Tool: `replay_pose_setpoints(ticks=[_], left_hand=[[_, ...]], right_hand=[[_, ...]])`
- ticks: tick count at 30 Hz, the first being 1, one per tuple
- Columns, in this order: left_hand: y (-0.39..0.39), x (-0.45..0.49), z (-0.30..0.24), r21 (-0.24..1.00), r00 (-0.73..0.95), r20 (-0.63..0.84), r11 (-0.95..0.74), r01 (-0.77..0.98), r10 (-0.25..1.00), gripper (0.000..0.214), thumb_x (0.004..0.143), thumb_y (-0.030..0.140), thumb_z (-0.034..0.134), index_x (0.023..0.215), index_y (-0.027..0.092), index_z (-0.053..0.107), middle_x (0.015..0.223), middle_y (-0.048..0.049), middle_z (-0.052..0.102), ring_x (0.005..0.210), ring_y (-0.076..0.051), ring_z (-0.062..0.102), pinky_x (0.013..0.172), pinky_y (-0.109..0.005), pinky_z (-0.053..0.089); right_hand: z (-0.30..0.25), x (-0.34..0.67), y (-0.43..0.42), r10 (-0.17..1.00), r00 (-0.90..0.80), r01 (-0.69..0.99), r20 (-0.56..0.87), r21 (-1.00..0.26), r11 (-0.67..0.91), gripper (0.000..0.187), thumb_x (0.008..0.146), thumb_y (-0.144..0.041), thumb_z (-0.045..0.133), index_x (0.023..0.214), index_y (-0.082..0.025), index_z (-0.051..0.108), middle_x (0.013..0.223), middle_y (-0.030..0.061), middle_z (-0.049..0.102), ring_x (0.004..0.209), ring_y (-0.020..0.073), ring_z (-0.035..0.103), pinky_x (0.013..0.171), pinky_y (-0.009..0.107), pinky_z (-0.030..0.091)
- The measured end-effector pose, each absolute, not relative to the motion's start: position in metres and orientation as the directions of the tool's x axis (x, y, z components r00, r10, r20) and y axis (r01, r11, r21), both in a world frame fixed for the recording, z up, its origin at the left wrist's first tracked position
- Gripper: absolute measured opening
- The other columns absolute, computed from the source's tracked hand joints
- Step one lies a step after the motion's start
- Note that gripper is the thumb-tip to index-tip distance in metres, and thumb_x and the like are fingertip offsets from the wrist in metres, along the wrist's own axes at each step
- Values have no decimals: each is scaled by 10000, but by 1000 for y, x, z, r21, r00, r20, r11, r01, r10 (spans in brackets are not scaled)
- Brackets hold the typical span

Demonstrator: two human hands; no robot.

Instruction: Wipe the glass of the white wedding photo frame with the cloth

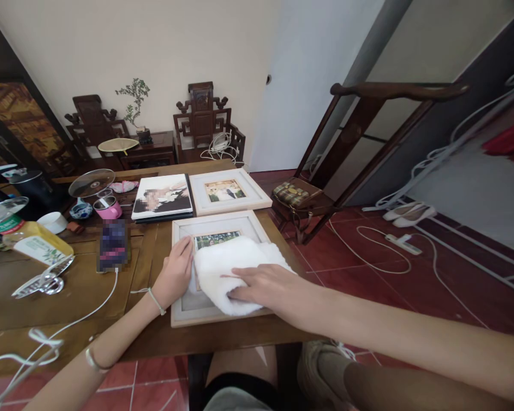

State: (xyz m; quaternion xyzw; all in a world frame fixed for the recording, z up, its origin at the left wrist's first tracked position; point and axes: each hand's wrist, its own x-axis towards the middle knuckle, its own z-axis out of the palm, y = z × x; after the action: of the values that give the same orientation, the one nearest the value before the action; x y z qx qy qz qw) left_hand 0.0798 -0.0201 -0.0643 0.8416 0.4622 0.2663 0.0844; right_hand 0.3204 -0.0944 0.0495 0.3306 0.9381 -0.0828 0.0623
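Observation:
A pale wooden picture frame (178,311) lies flat at the table's near edge, with a small photo (216,238) in its middle. My left hand (178,271) grips the frame's left side, fingers close together over the rim. Bunched over the photo and the lower right of the frame is a fluffy white cloth (223,268). My right hand (278,291) has hold of this cloth and presses it on the frame; some of its fingers are tucked into the folds. The cloth covers most of the photo.
Behind lie a second picture frame (257,200) and a photo album (163,197). To the left are a phone (113,245) on a white cable, a hair clip (47,279), an oil bottle (38,240) and a pink mug (108,209). A wooden chair (360,125) stands right of the table.

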Motion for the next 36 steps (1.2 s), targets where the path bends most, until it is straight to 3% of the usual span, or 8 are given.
replay_pose_setpoints(ticks=[3, 8, 13, 18, 21, 25, 32, 36], left_hand=[[-20, 80, -64, 382, 436, 376, -565, 731, 818, 428, 980, 211, 315, 1382, 130, 438, 1434, -173, 454, 1366, -276, 393, 1115, -512, 368], [-18, 80, -66, 401, 416, 392, -559, 726, 821, 418, 979, 225, 329, 1366, 131, 459, 1412, -174, 479, 1342, -276, 427, 1111, -503, 380], [-18, 81, -65, 402, 415, 375, -549, 733, 829, 419, 980, 220, 334, 1373, 141, 458, 1436, -167, 457, 1363, -274, 400, 1125, -510, 356], [-18, 83, -63, 415, 418, 375, -553, 722, 828, 412, 980, 226, 341, 1363, 147, 471, 1418, -166, 472, 1358, -269, 406, 1128, -510, 351], [-18, 83, -64, 418, 411, 390, -556, 718, 824, 419, 981, 229, 334, 1372, 147, 460, 1420, -166, 471, 1355, -267, 409, 1127, -508, 351], [-19, 82, -65, 416, 412, 392, -558, 718, 823, 425, 978, 229, 333, 1378, 141, 450, 1420, -169, 471, 1357, -271, 404, 1128, -512, 347], [-20, 82, -63, 412, 407, 382, -547, 729, 830, 428, 978, 234, 331, 1384, 158, 440, 1429, -160, 460, 1362, -273, 397, 1125, -510, 348], [-20, 83, -62, 407, 415, 361, -541, 736, 835, 430, 977, 232, 324, 1380, 143, 443, 1427, -170, 456, 1363, -275, 391, 1130, -505, 341]], right_hand=[[36, 318, -90, 565, -815, 572, -130, -17, 820, 444, 833, -17, 536, 1215, -227, 619, 1405, 139, 505, 1256, 281, 506, 865, 362, 516], [27, 340, -42, 686, -723, 677, 81, 283, 680, 568, 792, 67, 530, 1286, -213, 554, 1496, 184, 362, 1267, 327, 490, 896, 453, 527], [32, 363, 4, 725, -648, 750, 232, 356, 557, 620, 746, 124, 497, 1295, -159, 543, 1529, 188, 285, 1368, 373, 330, 979, 526, 458], [5, 356, -3, 773, -634, 743, 3, 280, 608, 630, 759, 122, 476, 1292, -198, 579, 1506, 157, 356, 1380, 385, 294, 1049, 615, 326], [-4, 348, -21, 767, -638, 734, -69, 247, 633, 513, 828, 43, 480, 1255, -205, 617, 1506, 158, 359, 1379, 399, 290, 1045, 623, 310], [13, 336, -51, 765, -616, 739, -189, 199, 644, 553, 785, 40, 515, 1279, -192, 602, 1493, 189, 371, 1360, 422, 316, 1018, 622, 333], [64, 325, -103, 659, -658, 736, -365, -127, 665, 579, 656, 57, 567, 1179, -177, 659, 1318, 176, 568, 1169, 345, 549, 891, 433, 486], [70, 321, -112, 631, -654, 741, -417, -187, 645, 615, 667, 78, 502, 1201, -189, 646, 1307, 149, 586, 1114, 296, 597, 864, 363, 497]])
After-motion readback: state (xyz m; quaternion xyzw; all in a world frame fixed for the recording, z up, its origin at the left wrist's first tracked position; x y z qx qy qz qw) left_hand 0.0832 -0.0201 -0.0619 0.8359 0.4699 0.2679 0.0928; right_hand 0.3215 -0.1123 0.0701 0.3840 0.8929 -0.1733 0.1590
